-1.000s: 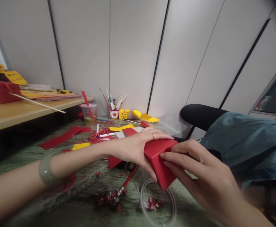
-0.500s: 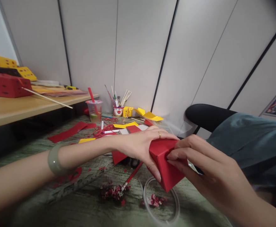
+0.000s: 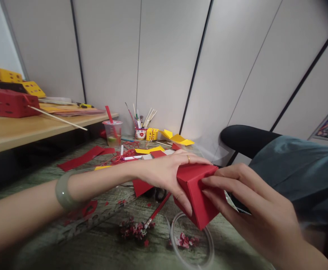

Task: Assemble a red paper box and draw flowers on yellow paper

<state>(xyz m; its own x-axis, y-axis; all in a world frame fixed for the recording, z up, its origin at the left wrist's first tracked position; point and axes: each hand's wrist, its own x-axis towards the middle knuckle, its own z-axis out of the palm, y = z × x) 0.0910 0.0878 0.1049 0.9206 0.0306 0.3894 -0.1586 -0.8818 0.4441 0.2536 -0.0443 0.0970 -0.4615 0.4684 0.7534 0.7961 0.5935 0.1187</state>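
Observation:
A red paper box (image 3: pixel 196 191) is held tilted above the table, one edge pointing toward me. My left hand (image 3: pixel 171 174) wraps round its left side, thumb on the near left face and fingers over the top. On the right face rest the fingertips of my right hand (image 3: pixel 251 202), bent and close together; what lies between them, if anything, cannot be made out. Below the box lies a clear ring of tape (image 3: pixel 173 240), and a red pencil (image 3: pixel 160 207) is to its left.
A drink cup (image 3: pixel 112 133) with a red straw, a pen holder (image 3: pixel 140 133) and yellow paper pieces (image 3: pixel 181 140) stand behind. Red strips (image 3: pixel 81 159) lie left. A wooden shelf (image 3: pixel 68 123) carries decorated boxes. A black chair (image 3: pixel 244 138) is at the right.
The fingertips of my right hand have shifted slightly right on the box face and spread a little. The box and my left hand are almost where they were.

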